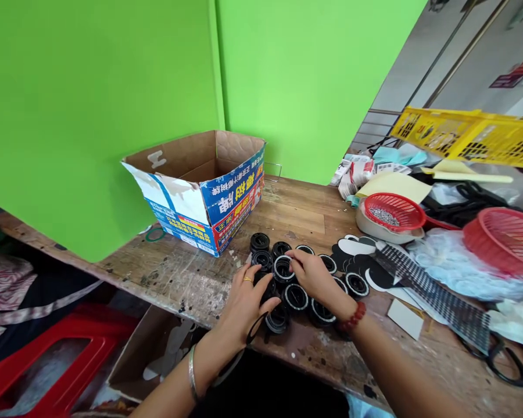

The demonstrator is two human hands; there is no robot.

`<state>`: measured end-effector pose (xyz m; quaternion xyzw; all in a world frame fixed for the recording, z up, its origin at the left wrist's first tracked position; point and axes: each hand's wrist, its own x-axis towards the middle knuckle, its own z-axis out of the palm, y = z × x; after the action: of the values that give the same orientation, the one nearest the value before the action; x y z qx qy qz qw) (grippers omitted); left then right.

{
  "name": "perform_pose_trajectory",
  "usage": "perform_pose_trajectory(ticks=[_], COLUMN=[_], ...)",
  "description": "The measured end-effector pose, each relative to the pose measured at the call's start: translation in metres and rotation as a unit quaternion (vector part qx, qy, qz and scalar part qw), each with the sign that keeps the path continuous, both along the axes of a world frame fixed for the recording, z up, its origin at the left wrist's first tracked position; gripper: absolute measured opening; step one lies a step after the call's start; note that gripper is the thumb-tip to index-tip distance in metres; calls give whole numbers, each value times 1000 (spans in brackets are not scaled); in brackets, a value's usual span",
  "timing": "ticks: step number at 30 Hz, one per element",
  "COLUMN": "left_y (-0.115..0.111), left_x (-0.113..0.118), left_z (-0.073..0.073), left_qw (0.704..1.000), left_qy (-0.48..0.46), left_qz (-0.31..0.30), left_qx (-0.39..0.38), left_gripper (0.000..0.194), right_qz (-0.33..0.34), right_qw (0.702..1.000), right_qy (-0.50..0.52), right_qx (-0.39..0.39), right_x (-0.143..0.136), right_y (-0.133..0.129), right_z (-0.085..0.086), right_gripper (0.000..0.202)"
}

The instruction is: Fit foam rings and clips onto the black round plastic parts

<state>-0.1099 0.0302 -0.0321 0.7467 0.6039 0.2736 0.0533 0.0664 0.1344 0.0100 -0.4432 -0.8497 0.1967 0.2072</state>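
Several black rings, some with pale rims, stand in stacks close together near the table's front edge. My right hand (pixel 317 277) is closed, its fingers bent onto the edge of a pale-rimmed black ring (pixel 283 269) on top of the group. On the left side of the stacks, my left hand (pixel 246 293) has its fingers apart, curved beside the black rings. A thin dark loop (pixel 256 329) shows by the base of my left thumb; what it belongs to is unclear. Another pale-rimmed black ring (pixel 295 297) lies between my hands, closer to me.
An open cardboard box (pixel 187 215) stands at the back left, against the green wall (pixel 287 87). To the right lie black and white cut pieces (pixel 353 247), a checked strip (pixel 436 284), scissors (pixel 512 368) and red baskets (pixel 503 241). Below left is a red stool (pixel 65 348).
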Motion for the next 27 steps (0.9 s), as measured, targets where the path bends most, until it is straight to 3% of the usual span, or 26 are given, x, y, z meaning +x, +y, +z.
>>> perform_pose_trajectory(ticks=[8,16,23,27], left_y=[8,10,14,15], left_x=[13,19,24,27], left_z=[4,15,24,24], left_qw=[998,994,987,984], left_qy=[57,102,155,176], left_qz=[15,25,28,26], left_qx=[-20,-14,-14,-6], left_gripper=[44,37,37,38], right_qz=[-19,10,48,60], right_qw=[997,991,974,979], right_qy=[-61,-105,-194,-175], right_qx=[42,84,102,87], right_x=[-4,14,7,13], right_y=[3,-7,-13,-20], right_z=[-25,-18,-12,-7], right_gripper=[28,27,27,27])
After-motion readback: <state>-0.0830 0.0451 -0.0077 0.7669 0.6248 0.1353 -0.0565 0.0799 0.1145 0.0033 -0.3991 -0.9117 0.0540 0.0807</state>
